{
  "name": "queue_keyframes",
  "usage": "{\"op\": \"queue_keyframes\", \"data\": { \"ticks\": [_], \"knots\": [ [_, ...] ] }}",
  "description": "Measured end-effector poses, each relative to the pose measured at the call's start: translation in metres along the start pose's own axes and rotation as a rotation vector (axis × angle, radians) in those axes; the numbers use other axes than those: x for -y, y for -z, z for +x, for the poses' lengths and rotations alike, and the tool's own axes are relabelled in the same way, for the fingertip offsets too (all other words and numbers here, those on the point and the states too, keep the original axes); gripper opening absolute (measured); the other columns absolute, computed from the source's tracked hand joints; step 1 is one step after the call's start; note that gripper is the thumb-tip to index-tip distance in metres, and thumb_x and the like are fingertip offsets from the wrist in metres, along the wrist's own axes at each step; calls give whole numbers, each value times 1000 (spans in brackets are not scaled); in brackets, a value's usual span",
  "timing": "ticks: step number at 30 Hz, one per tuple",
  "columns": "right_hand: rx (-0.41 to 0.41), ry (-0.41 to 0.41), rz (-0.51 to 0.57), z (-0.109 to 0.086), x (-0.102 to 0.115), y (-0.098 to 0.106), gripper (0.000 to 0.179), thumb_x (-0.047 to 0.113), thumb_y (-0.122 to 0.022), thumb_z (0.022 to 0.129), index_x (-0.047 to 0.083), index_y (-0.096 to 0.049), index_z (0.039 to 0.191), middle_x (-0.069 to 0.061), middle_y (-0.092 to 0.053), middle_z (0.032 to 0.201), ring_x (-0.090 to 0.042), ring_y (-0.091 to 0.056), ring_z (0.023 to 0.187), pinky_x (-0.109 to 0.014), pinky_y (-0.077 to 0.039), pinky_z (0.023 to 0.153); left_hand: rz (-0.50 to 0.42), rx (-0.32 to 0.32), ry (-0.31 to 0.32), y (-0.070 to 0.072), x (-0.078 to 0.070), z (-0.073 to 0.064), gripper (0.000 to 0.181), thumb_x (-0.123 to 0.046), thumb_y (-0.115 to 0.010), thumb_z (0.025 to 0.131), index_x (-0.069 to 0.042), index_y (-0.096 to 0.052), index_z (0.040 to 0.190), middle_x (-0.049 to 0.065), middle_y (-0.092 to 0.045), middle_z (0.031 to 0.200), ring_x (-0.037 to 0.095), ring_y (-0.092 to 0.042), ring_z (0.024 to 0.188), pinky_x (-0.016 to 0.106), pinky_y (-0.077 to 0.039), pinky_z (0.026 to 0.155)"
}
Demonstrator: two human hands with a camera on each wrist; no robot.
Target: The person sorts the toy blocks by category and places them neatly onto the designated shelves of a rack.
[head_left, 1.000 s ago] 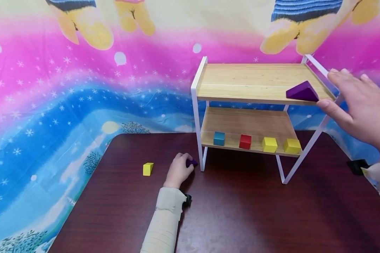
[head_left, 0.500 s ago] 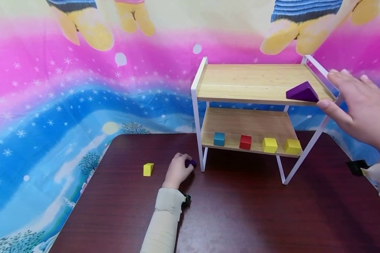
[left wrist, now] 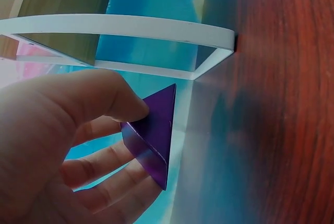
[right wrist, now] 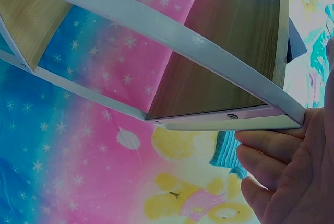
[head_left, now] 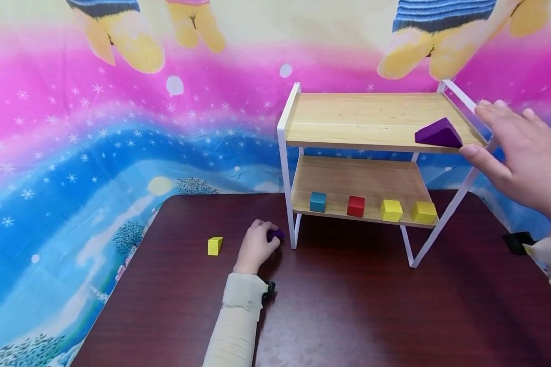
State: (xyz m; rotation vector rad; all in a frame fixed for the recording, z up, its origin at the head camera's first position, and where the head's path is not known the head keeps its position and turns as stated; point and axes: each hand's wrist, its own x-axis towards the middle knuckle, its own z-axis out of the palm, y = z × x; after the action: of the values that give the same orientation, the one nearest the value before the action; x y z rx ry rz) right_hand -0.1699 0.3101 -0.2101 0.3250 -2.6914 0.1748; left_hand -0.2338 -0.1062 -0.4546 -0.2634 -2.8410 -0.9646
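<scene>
Thumb and fingers of my left hand [head_left: 255, 246] pinch a purple triangular block [left wrist: 163, 122], just left of the rack's front left leg. In the left wrist view a gap shows between this block and the dark tabletop. My right hand [head_left: 525, 150] has its fingers extended against the upper right end of the two-tier rack [head_left: 372, 114], as the right wrist view also shows. Close to that thumb, a purple wedge block [head_left: 441, 134] lies at the front right of the upper shelf. A yellow block [head_left: 214, 245] with a slanted side lies on the table, left of my left hand.
Along the lower shelf's front edge stand a blue cube [head_left: 318, 202], a red cube [head_left: 355, 206] and two yellow cubes, one being the left yellow cube [head_left: 391, 210]. White metal legs [head_left: 284, 188] frame the rack. A printed cloth [head_left: 119, 127] hangs behind the table.
My left hand has shifted slightly to the left and up in the head view, bringing the purple triangular block along. My right hand and the rack have stayed in place.
</scene>
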Motion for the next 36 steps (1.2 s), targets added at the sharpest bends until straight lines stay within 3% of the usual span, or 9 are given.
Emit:
{"op": "queue_keyframes", "data": {
  "ticks": [36],
  "knots": [
    [27, 0, -13, 1, 1, 4, 78, 50, -34, 107, -4, -12, 159, -32, -16, 161, -41, -4, 153, -46, 6, 124, 7, -63, -78, 22, -16, -7, 20, -13, -71, 89, -7, -74, 109, 14, -62, 114, 28, -63, 99, 44, -56, 93]
  ]
}}
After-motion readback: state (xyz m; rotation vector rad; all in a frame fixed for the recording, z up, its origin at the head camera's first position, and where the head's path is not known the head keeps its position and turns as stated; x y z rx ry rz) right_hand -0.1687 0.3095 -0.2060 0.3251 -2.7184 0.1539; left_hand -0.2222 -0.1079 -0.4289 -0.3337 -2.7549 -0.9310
